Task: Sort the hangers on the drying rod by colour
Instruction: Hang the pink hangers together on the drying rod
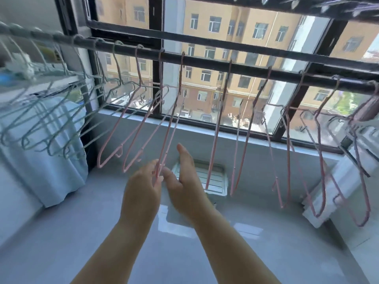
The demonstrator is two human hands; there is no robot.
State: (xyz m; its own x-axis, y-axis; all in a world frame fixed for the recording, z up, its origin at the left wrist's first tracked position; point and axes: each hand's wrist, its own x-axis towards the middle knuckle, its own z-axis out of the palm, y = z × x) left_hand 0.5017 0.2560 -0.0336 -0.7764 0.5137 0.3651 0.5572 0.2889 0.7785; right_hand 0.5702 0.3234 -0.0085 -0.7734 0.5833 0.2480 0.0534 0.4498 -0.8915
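Left hand (141, 187) pinched bottom corner of pink hanger (169, 128) on rod (205, 62). Right hand (186, 181) beside it, flat, fingers straight, holding nothing. Grey-green hangers (41, 124) bunched at left.

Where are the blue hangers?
In the head view the blue hangers hang bunched together at the left end of the drying rod, just left of the pink hangers and in front of a pale blue cloth.

Both forearms reach up mid-frame; left grip (143, 186) pinches a pink hanger (167, 140), right grip (185, 177) flat, fingers straight.
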